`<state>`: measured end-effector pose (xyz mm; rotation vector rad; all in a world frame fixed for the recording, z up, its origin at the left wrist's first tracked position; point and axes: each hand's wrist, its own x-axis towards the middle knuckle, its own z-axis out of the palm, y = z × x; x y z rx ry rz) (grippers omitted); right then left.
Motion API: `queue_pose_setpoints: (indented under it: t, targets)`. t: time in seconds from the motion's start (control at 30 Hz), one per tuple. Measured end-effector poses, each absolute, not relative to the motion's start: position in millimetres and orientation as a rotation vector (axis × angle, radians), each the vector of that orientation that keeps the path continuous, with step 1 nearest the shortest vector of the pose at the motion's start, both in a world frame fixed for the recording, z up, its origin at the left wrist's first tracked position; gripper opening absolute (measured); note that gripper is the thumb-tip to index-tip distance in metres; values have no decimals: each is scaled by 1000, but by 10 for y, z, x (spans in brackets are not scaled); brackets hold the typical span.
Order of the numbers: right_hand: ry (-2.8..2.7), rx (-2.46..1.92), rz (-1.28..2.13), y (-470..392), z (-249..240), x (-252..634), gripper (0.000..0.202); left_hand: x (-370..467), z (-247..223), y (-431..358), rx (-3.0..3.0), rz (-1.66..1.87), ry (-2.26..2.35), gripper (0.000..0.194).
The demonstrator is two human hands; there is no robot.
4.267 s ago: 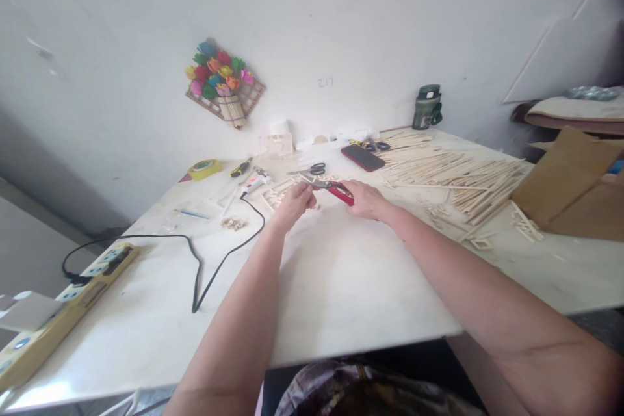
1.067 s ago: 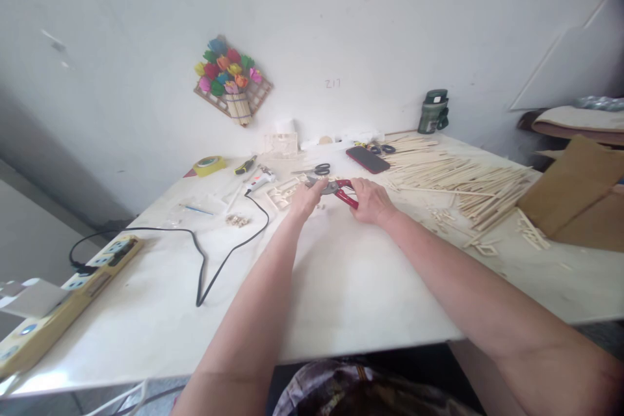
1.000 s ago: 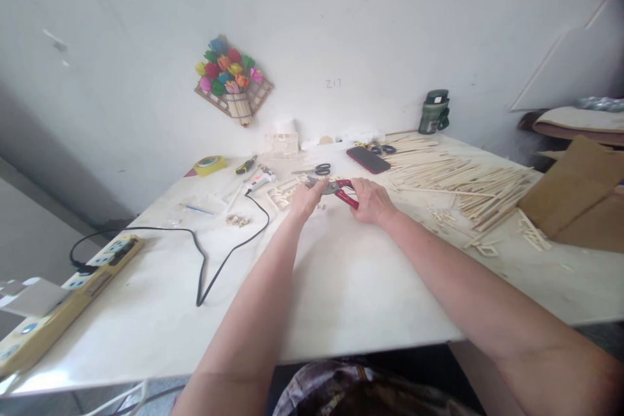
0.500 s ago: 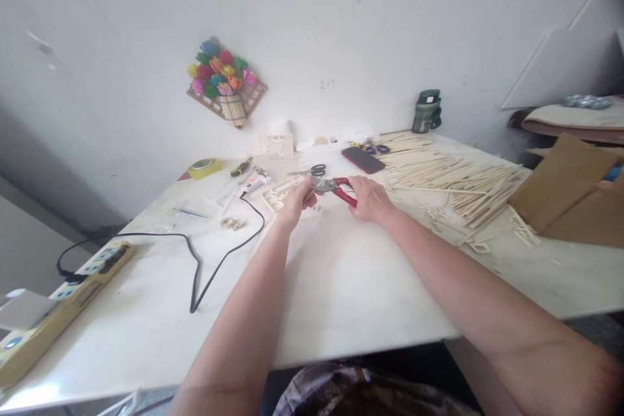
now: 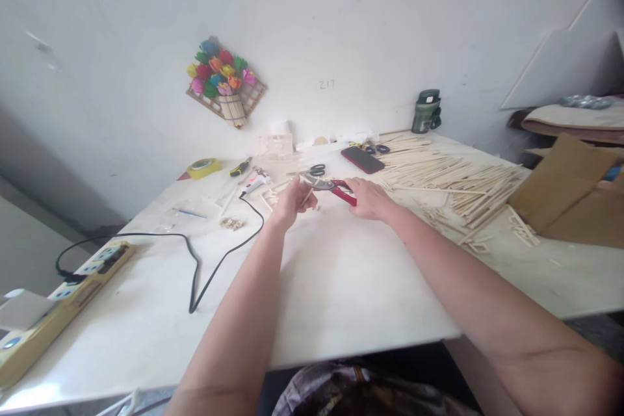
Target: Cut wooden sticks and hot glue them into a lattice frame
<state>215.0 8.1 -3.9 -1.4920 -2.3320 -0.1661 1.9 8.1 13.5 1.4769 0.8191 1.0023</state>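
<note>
Red-handled pruning shears are in my right hand, whose fingers wrap round the grips. Their metal jaws point left, toward my left hand. My left fingers are pinched on a short, thin wooden stick close to the jaws; its far end is hard to make out. Just behind the hands lie black-handled scissors. Pale wooden frame pieces lie left of my left hand, partly hidden by it.
Many wooden sticks spread across the right, beside a cardboard box. A phone lies behind my right hand. On the left are a glue gun, its black cord, small wood bits, tape and a power strip.
My left hand has shifted slightly left and turned, so the stick in its fingers shows now. The shears' handles look a little closer together.
</note>
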Motion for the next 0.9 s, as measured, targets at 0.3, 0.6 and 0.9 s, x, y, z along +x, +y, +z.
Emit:
queue_pose_setpoints:
  t: [0.3,0.6,0.9]
  targets:
    - [-2381,-1517,-38,49,24,2160,53,-124,120,84,1378,855,878,37]
    - [-2395,-1547,166,107,71,2220,54,6,24,148,1692,1134,1175,38]
    - [-2380,-1690,289,68,135,2140,64,75,76,164,2030,1175,1625,34]
